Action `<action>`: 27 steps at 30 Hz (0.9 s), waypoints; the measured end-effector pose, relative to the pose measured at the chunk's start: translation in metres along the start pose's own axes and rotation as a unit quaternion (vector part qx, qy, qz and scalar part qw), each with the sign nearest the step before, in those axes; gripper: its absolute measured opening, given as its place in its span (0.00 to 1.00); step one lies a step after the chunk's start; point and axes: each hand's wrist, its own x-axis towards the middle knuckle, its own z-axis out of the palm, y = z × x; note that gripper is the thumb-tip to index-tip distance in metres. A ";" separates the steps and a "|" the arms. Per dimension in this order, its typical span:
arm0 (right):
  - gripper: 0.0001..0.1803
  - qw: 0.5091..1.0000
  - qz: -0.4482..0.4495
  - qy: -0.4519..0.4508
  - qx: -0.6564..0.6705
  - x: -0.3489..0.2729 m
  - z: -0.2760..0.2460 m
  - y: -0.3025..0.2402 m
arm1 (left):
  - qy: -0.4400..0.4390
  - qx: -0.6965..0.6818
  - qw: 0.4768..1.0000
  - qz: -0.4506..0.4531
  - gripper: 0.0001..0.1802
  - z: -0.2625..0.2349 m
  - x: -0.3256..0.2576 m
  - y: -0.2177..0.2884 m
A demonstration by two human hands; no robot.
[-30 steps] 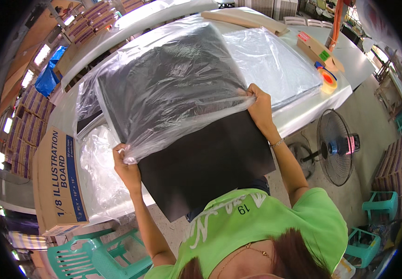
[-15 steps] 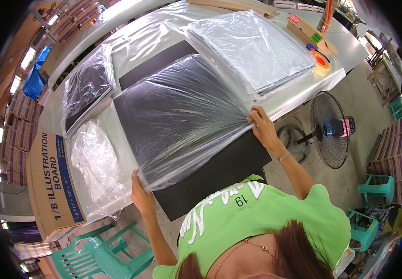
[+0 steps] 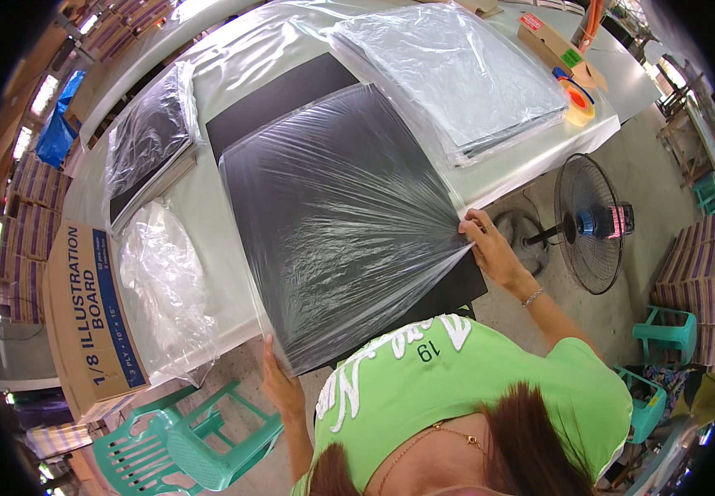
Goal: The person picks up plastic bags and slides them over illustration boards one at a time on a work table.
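Note:
A clear plastic bag [image 3: 333,207] lies stretched over a black board [image 3: 432,299], with creases fanning out from its near right corner. That corner is pinched between the thumb and fingers of my right hand [image 3: 494,248]. My left hand [image 3: 281,382] is at the near left corner of the bag, its thumb along the edge and its other fingers partly hidden. The near edge of the black board shows past the bag, close to my shirt. Beyond the bag's far edge, another black sheet [image 3: 279,101] lies on the table.
White plastic-wrapped sheets [image 3: 465,74] lie at the far right, near tape rolls [image 3: 576,103] and an open carton [image 3: 552,45]. On the left are a wrapped black stack [image 3: 151,136], crumpled clear plastic [image 3: 163,281] and a cardboard box [image 3: 89,314]. A fan [image 3: 593,223] and green stools [image 3: 200,446] stand nearby.
The bag has come nearer to me and covers more of the black board's near part. Both hands have shifted rightward and slightly down. More of the far black sheet shows.

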 end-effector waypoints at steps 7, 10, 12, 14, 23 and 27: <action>0.18 0.995 -0.010 0.072 0.070 0.020 -0.015 -0.009 | -0.010 -0.044 0.999 -0.020 0.27 0.001 0.004 0.006; 0.16 0.987 0.013 0.126 0.101 0.030 -0.011 -0.017 | 0.006 -0.045 0.999 0.015 0.25 0.001 0.005 0.007; 0.15 0.984 0.020 0.146 0.104 0.031 -0.004 -0.016 | 0.013 -0.056 0.997 0.043 0.23 0.001 0.006 0.006; 0.14 0.979 0.094 0.141 0.112 0.028 0.003 -0.018 | 0.015 -0.067 0.995 0.069 0.21 0.001 0.005 0.001; 0.21 0.989 0.052 0.136 -0.020 0.009 0.009 -0.008 | -0.036 -0.068 0.997 0.032 0.21 -0.010 -0.006 -0.007; 0.21 0.995 0.028 0.099 -0.005 -0.017 0.004 -0.007 | -0.013 -0.060 0.998 0.035 0.23 -0.003 -0.014 -0.009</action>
